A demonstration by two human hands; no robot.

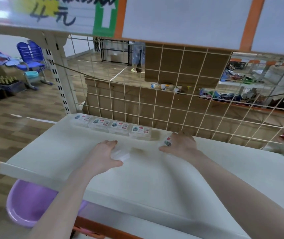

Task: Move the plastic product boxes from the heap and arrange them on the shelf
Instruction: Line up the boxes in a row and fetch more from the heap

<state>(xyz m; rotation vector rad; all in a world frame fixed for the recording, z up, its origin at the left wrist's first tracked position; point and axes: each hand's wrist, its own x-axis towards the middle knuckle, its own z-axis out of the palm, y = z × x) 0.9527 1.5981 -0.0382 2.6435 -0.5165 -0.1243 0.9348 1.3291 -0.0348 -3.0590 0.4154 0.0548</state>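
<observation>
Gripping one clear plastic box (pixel 120 153) each, left hand (pixel 103 154) and right hand (pixel 181 144) hover mid-shelf (pixel 51 152); four boxes (pixel 112 125) line its back edge, from the left corner

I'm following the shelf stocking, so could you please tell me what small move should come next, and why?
Probably set the box in the right hand down next to the last box in the back row: four boxes line the grid there, with bare shelf beside them.
</observation>
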